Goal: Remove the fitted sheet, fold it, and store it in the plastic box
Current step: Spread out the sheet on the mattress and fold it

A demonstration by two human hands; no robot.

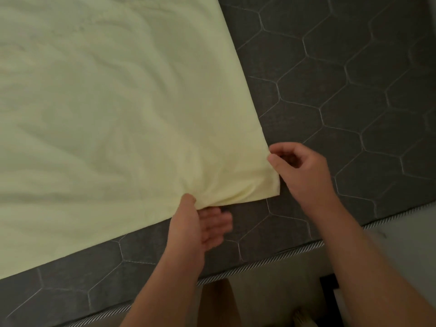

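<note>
The pale yellow fitted sheet [106, 114] lies spread over the dark grey mattress [342, 90], with its near right corner by my hands. My left hand [200, 223] is at the sheet's near edge. Its thumb lies on top of the cloth, which bunches into folds there, while its blurred fingers stretch out just below the edge. My right hand [299, 168] is at the sheet's right edge just above the corner, fingers curled, and thumb and forefinger pinch the hem. The plastic box is not in view.
The mattress's striped piped edge [271, 258] runs diagonally across the bottom. Below it are a pale floor, a brown shape [217, 300] and a dark object [329, 283] at the lower right. Bare quilted mattress lies to the right of the sheet.
</note>
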